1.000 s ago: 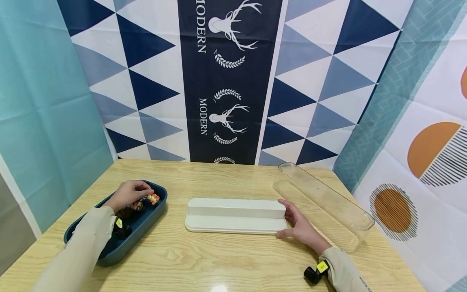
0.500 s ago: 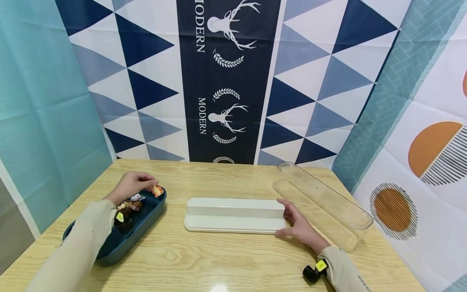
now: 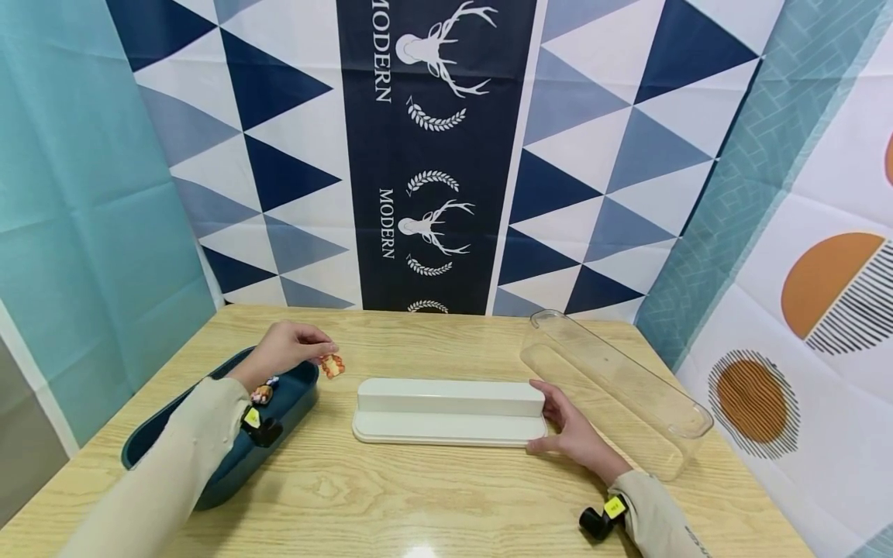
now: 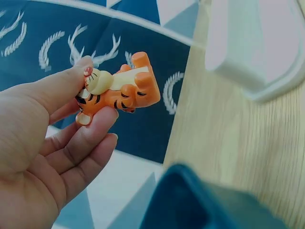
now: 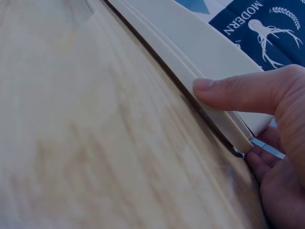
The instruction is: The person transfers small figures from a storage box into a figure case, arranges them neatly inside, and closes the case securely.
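Observation:
An orange tiger figurine point(image 4: 121, 90) is pinched by its head between the thumb and fingers of my left hand point(image 3: 289, 349). In the head view this figurine point(image 3: 332, 365) hangs just past the far right end of a dark blue bin point(image 3: 233, 484). Other small figurines point(image 3: 263, 393) lie in the bin, partly hidden by my forearm. At the table's middle sits a white stepped stand point(image 3: 446, 428). My right hand point(image 3: 575, 430) grips the stand's right end, and its thumb point(image 5: 224, 93) presses on the front edge in the right wrist view.
A clear plastic cover point(image 3: 628, 380) lies slantwise at the right of the wooden table point(image 3: 418, 496), behind my right forearm. Patterned cloth point(image 3: 432, 155) hangs along the back of the table, with more cloth at both sides.
My left hand has lifted the tiger figurine from the bin and carried it right, past the bin's rim. My right hand and the white stand have stayed put.

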{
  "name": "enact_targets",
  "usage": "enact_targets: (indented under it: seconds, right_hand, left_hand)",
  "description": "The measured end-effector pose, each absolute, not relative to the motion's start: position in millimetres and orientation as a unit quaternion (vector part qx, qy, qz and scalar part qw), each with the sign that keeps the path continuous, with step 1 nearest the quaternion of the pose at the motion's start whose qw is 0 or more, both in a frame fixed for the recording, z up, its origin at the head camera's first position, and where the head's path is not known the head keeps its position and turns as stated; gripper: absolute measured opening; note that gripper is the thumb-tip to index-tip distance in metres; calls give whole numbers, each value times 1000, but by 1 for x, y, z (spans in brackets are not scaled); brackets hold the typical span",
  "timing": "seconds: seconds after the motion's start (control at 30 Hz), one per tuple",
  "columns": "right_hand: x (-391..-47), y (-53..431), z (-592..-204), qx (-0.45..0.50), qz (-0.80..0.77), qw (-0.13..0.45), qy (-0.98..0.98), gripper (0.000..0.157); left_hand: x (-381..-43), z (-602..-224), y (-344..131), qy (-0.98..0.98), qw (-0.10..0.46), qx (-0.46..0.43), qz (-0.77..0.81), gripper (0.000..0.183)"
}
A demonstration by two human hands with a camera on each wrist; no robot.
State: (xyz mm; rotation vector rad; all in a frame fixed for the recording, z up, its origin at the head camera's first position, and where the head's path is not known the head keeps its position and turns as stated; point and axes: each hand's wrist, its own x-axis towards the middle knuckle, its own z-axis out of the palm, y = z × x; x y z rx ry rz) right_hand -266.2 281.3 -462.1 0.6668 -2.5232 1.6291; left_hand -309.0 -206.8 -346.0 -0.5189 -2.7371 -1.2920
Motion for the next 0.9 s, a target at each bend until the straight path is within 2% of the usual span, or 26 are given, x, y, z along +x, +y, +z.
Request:
enact_targets:
  seconds: [0.77, 0.9]
  right_hand:
    - [-267, 282, -462, 231, 540, 30, -809, 99]
    - [-267, 282, -463, 231, 543, 30, -807, 99]
  left_hand:
    - [-309, -358, -105, -849, -28, -256, -461, 15]
    - [-308, -363, -85, -840, -25, -278, -466, 13]
